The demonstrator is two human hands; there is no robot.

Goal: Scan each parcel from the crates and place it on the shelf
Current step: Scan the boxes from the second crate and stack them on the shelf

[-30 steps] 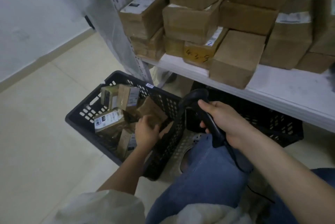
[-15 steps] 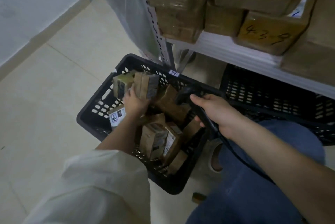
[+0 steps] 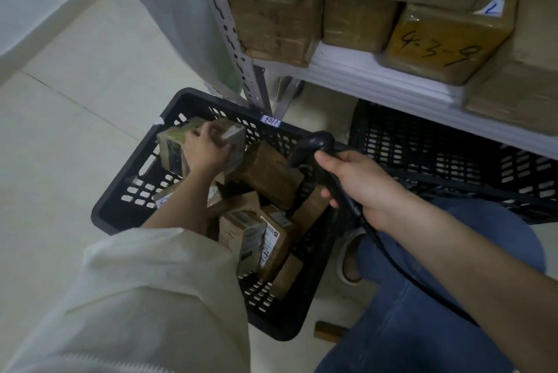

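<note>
A black plastic crate (image 3: 120, 200) on the floor holds several small taped cardboard parcels. My left hand (image 3: 203, 150) reaches into its far corner and grips a small brown parcel (image 3: 234, 138) with a white label; a second parcel (image 3: 169, 143) leans beside it. My right hand (image 3: 359, 184) holds a black corded barcode scanner (image 3: 317, 149) by its handle above the crate's right rim, head pointing toward the parcels. The white shelf (image 3: 377, 82) above carries stacked cardboard boxes, one yellowish box (image 3: 444, 43) marked 4-3-9.
A second black crate (image 3: 422, 155) sits under the shelf to the right. A perforated metal shelf post (image 3: 238, 49) stands behind the first crate, with translucent plastic sheeting beside it. My knee in blue jeans and a sandalled foot (image 3: 350, 261) are by the crate. Pale tiled floor lies left.
My left hand has moved from the crate's near side to its far corner and closed around a parcel there. The view has dropped nearer the crate; my right hand keeps the scanner.
</note>
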